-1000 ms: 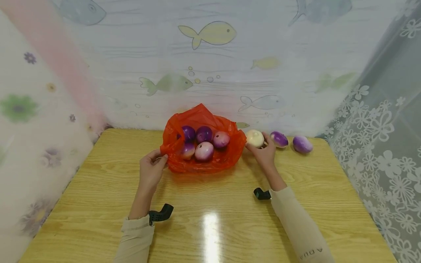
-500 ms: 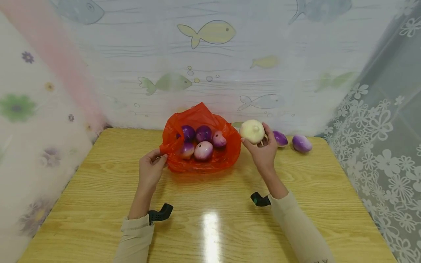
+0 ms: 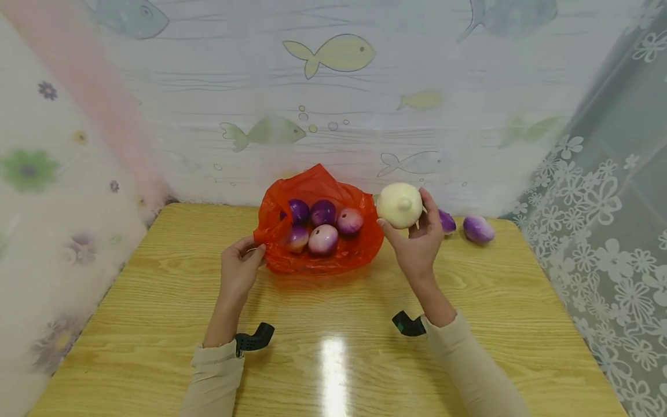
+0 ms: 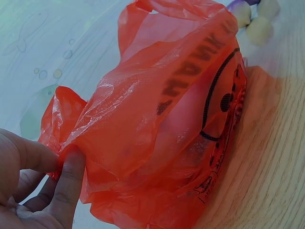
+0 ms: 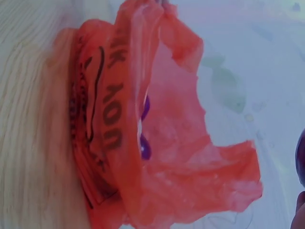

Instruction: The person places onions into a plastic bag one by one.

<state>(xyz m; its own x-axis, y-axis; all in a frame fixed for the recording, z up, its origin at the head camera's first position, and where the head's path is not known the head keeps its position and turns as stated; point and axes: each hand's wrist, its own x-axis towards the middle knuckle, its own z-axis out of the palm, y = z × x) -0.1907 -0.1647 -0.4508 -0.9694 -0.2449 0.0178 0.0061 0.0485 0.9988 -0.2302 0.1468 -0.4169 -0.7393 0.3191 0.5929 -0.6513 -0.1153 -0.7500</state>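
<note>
A red plastic bag (image 3: 319,182), its mouth spread open, stands at the middle of the table with several purple-and-white onions (image 3: 323,238) inside. My left hand (image 3: 241,269) pinches the bag's left edge between thumb and fingers, also seen in the left wrist view on the gathered red plastic (image 4: 66,138). Just right of the bag, my right hand (image 3: 421,249) holds a cream-coloured onion (image 3: 399,205) raised off the table, its nub facing the head camera. In the right wrist view only a dark purple sliver of this onion (image 5: 300,160) shows at the right edge.
Two more purple onions lie at the back right; the nearer onion (image 3: 446,222) is partly hidden by my right hand, the other onion (image 3: 478,230) is apart from it. A wall with printed fish borders the back of the wooden table (image 3: 292,365).
My right hand has lifted the cream onion from beside the bag, bringing it up and slightly nearer. The bag's right edge has slipped inward. My left hand keeps its place on the bag.
</note>
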